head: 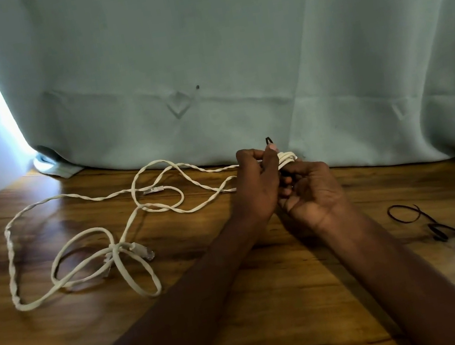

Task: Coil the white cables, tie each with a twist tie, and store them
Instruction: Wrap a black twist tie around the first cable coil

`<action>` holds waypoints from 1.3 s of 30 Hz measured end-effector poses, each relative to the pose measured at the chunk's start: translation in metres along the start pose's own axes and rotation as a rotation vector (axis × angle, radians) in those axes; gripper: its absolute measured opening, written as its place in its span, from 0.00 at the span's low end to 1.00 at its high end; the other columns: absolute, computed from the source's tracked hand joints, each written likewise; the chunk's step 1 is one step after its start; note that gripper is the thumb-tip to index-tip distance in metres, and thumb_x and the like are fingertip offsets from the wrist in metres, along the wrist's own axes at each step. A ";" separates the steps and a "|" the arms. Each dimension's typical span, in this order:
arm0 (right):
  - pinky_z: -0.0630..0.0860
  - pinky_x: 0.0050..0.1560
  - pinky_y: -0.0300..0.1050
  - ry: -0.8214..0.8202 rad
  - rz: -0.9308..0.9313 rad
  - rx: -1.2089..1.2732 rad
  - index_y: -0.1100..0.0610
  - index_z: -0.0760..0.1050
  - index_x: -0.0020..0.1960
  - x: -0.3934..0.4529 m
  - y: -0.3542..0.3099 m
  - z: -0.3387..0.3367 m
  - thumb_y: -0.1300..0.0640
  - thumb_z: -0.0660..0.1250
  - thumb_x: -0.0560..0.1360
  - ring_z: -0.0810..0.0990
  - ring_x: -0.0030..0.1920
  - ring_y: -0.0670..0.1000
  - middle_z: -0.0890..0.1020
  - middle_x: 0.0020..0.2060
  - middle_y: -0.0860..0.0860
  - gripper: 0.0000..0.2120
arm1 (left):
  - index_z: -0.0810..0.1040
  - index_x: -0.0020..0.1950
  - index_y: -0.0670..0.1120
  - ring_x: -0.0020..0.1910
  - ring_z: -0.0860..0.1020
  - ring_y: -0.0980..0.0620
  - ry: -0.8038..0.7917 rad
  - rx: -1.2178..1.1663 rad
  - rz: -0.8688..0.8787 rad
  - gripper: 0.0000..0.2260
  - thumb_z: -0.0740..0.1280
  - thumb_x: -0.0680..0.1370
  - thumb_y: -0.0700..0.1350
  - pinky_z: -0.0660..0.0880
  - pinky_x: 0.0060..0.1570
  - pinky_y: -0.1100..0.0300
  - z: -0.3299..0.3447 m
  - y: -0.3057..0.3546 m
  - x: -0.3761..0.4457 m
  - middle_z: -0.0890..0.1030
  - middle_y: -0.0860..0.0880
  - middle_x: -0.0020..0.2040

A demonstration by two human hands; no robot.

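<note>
Centre frame: left hand [256, 185] and right hand [311, 191] both grasp coiled white cable [286, 159]; black twist tie [268, 140] should wrap tight, keeping loops together.

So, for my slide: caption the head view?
Both hands hold a small white coil; loose cable left, ties right.

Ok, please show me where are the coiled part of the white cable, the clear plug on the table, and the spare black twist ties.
coiled cable [287, 158], head view, on the white loops above the hands.
clear plug [146, 252], head view, on its transparent body.
spare twist ties [440, 232], head view, on the middle black loop.
</note>
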State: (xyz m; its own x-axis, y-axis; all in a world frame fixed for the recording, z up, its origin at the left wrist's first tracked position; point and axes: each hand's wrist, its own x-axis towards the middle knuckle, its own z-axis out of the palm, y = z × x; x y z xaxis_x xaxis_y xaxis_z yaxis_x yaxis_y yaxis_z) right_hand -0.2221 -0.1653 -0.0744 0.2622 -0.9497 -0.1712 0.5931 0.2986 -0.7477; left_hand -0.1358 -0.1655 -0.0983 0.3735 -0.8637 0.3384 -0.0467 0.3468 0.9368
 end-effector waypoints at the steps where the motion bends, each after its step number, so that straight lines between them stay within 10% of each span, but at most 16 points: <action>1: 0.62 0.25 0.36 -0.004 0.003 -0.013 0.59 0.75 0.45 0.000 -0.001 -0.001 0.67 0.57 0.78 0.64 0.25 0.45 0.67 0.28 0.50 0.10 | 0.71 0.59 0.46 0.39 0.83 0.53 -0.006 0.000 -0.008 0.16 0.62 0.84 0.58 0.79 0.39 0.57 -0.001 0.000 0.000 0.84 0.45 0.45; 16: 0.84 0.44 0.46 -0.008 -0.433 -0.494 0.61 0.81 0.58 -0.018 -0.002 0.009 0.69 0.71 0.76 0.85 0.41 0.55 0.87 0.47 0.62 0.11 | 0.81 0.57 0.45 0.38 0.80 0.64 0.202 0.038 0.230 0.10 0.61 0.86 0.47 0.77 0.36 0.69 -0.012 0.008 0.003 0.81 0.55 0.44; 21: 0.84 0.53 0.52 -0.155 -0.526 -0.665 0.59 0.82 0.59 -0.015 0.003 0.007 0.66 0.70 0.79 0.88 0.51 0.58 0.88 0.48 0.57 0.10 | 0.82 0.52 0.44 0.47 0.82 0.52 0.277 0.001 0.186 0.11 0.62 0.85 0.46 0.82 0.49 0.50 -0.019 0.006 0.012 0.84 0.50 0.45; 26: 0.84 0.37 0.46 0.062 -0.795 -0.797 0.56 0.86 0.53 -0.016 0.008 0.004 0.61 0.74 0.77 0.87 0.36 0.51 0.88 0.38 0.51 0.05 | 0.84 0.49 0.49 0.45 0.85 0.47 0.207 -0.033 0.135 0.09 0.64 0.82 0.48 0.83 0.41 0.51 -0.014 0.008 0.009 0.85 0.50 0.45; 30: 0.84 0.45 0.43 0.180 -0.965 -0.974 0.52 0.88 0.49 -0.011 0.004 -0.002 0.55 0.78 0.75 0.86 0.39 0.42 0.87 0.38 0.44 0.04 | 0.85 0.52 0.47 0.45 0.84 0.55 0.255 0.027 0.170 0.07 0.67 0.81 0.47 0.83 0.47 0.43 -0.018 0.006 0.013 0.84 0.57 0.45; 39: 0.84 0.50 0.45 0.203 -0.827 -0.802 0.51 0.86 0.48 -0.006 -0.018 -0.008 0.58 0.75 0.77 0.85 0.43 0.43 0.87 0.41 0.46 0.03 | 0.85 0.48 0.53 0.35 0.79 0.50 0.366 -0.141 0.004 0.05 0.69 0.80 0.47 0.80 0.37 0.51 -0.033 0.012 0.027 0.83 0.48 0.43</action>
State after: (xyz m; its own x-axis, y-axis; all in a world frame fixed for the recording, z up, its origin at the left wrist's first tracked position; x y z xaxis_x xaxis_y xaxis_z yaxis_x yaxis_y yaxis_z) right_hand -0.2406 -0.1662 -0.0653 -0.1481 -0.8461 0.5120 -0.1428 -0.4940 -0.8577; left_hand -0.0956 -0.1724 -0.0808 0.6803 -0.6837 0.2642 0.0696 0.4190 0.9053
